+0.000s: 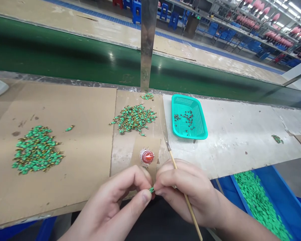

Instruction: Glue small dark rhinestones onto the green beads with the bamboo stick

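Note:
My left hand (115, 201) and my right hand (188, 190) meet at the bench's front edge, their fingertips pinching a tiny green part (152, 189) between them. The right hand also grips a thin bamboo stick with a metal tip (180, 182), which points up and away from me. Just beyond the fingers sits a round dab of red paste in a small holder (147, 156) on a cardboard sheet (137, 150). Piles of small green-and-gold parts (133, 118) (36, 149) lie further out on the cardboard.
A teal plastic basket (188, 116) holding dark small parts stands on the white bench top (240, 144). A blue bin of green pieces (259, 204) sits at lower right. Beyond runs a green conveyor belt (90, 63) with a metal post (147, 43) before it.

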